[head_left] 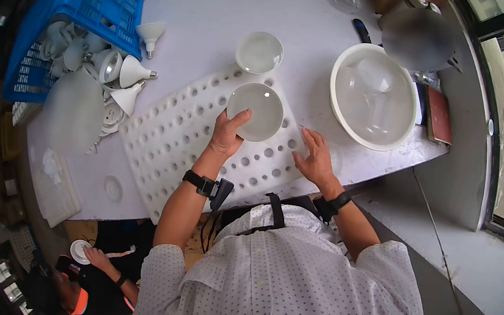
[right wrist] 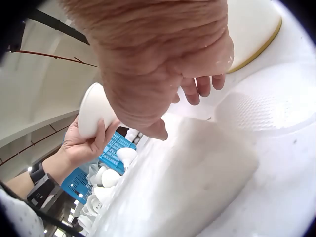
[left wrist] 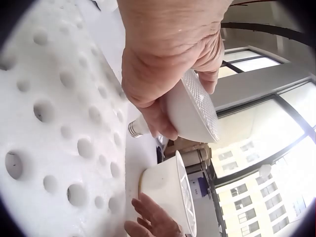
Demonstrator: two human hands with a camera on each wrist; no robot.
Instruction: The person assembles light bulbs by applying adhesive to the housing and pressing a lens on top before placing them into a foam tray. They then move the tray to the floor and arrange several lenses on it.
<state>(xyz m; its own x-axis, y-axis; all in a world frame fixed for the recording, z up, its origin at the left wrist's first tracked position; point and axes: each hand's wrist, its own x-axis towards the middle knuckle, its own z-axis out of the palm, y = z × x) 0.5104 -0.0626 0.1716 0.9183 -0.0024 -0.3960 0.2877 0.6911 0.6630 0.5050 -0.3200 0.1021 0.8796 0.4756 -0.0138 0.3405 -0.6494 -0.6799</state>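
Observation:
My left hand grips a reflector lamp by its white cone, thumb over the edge of its round front. In the left wrist view the textured lens faces right. A second lamp stands at the far edge of a white foam board full of round holes. At that board's right edge is my right hand, fingers spread and holding nothing. Close by it, a clear textured lens cover lies on the table in the right wrist view.
Right of the board stands a white basin with clear covers inside. A blue crate of lamps is at the left, with loose lamps beside it. Another person holds a white disc at lower left. A dark-handled tool lies behind.

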